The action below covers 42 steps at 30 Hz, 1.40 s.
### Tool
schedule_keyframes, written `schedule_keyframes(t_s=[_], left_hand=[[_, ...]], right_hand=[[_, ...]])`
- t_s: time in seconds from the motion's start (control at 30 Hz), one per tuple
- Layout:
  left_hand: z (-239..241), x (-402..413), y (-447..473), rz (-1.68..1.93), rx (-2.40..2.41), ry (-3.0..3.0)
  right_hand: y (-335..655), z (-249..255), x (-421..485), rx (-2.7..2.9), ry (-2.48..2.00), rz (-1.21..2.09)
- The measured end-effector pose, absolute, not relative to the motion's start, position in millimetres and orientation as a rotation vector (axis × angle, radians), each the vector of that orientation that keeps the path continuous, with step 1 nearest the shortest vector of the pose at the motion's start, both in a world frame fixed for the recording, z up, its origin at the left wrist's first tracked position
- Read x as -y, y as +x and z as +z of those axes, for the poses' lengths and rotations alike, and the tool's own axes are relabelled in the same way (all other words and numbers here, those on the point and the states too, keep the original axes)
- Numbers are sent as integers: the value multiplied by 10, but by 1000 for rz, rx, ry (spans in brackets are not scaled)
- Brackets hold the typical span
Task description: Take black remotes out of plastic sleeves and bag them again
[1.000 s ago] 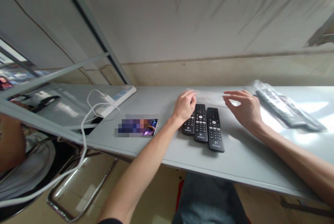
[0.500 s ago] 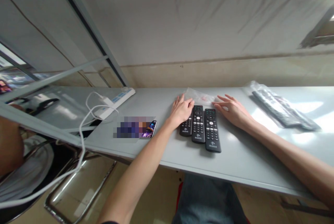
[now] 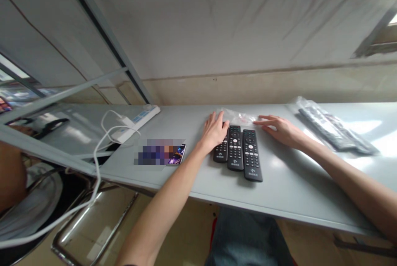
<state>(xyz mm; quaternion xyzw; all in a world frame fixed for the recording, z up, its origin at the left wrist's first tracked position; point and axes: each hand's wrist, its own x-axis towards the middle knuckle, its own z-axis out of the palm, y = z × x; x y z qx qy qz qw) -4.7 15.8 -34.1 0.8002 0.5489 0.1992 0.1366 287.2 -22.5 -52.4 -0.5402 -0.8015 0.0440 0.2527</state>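
Three black remote controls lie side by side on the grey table: a left remote (image 3: 221, 152), a middle remote (image 3: 235, 150) and a right remote (image 3: 252, 158). Beyond their top ends a clear plastic bag (image 3: 240, 116) lies flat. My left hand (image 3: 214, 129) rests with fingers spread at the bag's left end, covering the upper part of the left remote. At the bag's right end, my right hand (image 3: 277, 128) has its fingers stretched out, the tips touching the plastic or right beside it. Neither hand grips anything.
To the right lie more remotes in clear plastic wrapping (image 3: 335, 127). A phone (image 3: 176, 154), partly blurred out, is left of my left forearm. A white power strip (image 3: 136, 123) with a white cable (image 3: 97, 162) stands farther left. Another person's arm (image 3: 10, 175) shows at the left edge.
The plastic bag looks lower and flatter against the table. My left fingers have spread a little more, and my right fingers have come closer together. The remotes lie as before.
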Motion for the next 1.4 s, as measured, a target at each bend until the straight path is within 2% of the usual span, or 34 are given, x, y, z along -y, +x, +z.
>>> schedule_keyframes(t_s=[0.17,0.43,0.7,0.8,1.0,1.2,1.4], left_hand=[[-337,-162,-39,614,-1569,2281],[-341,-170,-32,647,-1518,2341],[-368,-258,-72,883,-1637,2188],[-419,-364,-93,999,-1539,2092],[-456,-463,-96,1140,-1349,1978],[-459,-433,-86,1118,-1440,2052],[-444,-423,-91,1095,-1616,2113]], right_hand=[[2880,-510,247,2201,-1462,128],[2795,-636,125,2056,-1460,-37],[2762,-557,183,1945,-1450,45],[2786,-554,225,1775,-1526,138],[2714,-580,283,1789,-1533,310],[2719,-558,291,1810,-1589,341],[2711,-607,265,1968,-1606,119]])
